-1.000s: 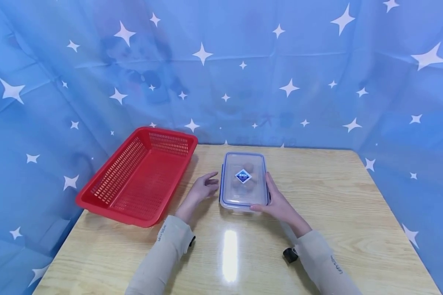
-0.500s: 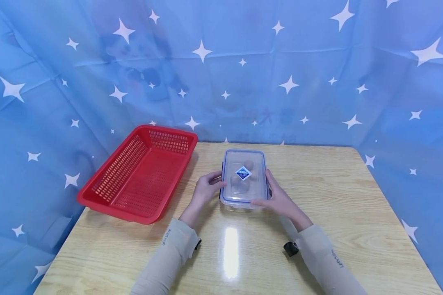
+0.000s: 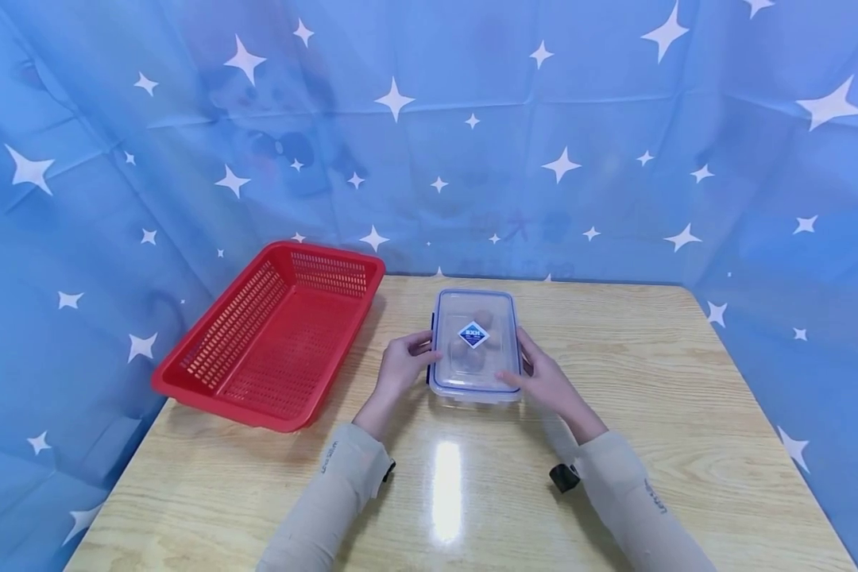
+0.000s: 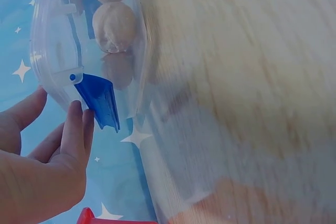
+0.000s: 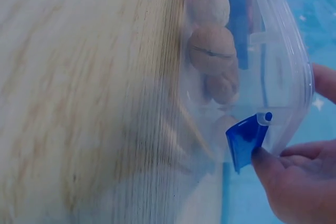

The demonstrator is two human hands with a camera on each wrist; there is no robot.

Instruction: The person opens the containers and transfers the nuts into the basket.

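Observation:
A clear plastic food container [image 3: 472,367] with a blue-edged lid and a diamond label lies on the table, lid on. Several walnuts [image 5: 212,49] show through its walls. My left hand [image 3: 400,367] is at its left side, thumb on the lid's edge and fingertips against a blue latch [image 4: 101,100]. That latch slants outward from the wall. On the opposite side my right hand [image 3: 546,381] has its thumb over the lid's edge. A fingertip of this hand touches another blue latch [image 5: 245,141], which also stands out at an angle.
A red plastic basket [image 3: 286,349] with slotted walls stands on the left of the wooden table [image 3: 672,413]. Behind the table hangs a blue curtain [image 3: 429,143] with white stars.
My left hand has moved right, from beside the container to its left edge, and touches it now. My right thumb has slid slightly right along the lid. The container stays nearly in place.

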